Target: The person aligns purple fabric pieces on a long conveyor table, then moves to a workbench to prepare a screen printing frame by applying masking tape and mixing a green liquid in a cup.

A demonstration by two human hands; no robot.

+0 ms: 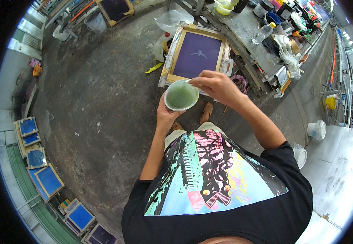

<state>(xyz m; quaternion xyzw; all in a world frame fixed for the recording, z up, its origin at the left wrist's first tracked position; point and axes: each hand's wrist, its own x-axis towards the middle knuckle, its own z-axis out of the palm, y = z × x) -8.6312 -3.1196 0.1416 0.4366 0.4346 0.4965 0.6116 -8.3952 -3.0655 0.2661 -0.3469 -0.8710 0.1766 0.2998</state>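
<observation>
My left hand (166, 116) is closed round the side of a white plastic tub (166, 102), held up at waist height. Inside the tub lies a murky green, ink-like paste (181, 96). Over the tub's right rim, my right hand (217, 86) has its fingers pinched together. Something thin and pale shows at those fingertips, but its kind is too small to tell. Just beyond the tub, a screen-printing frame (196, 51) with purple mesh and a small pale design leans against the table's end.
To the right, a cluttered worktable (241, 30) carries a clear bottle (263, 33), white gloves (288, 57) and several ink tubs. Blue screens (49, 179) line the left wall. A grey bucket (95, 21) stands far left; a white bucket (317, 130) is at right.
</observation>
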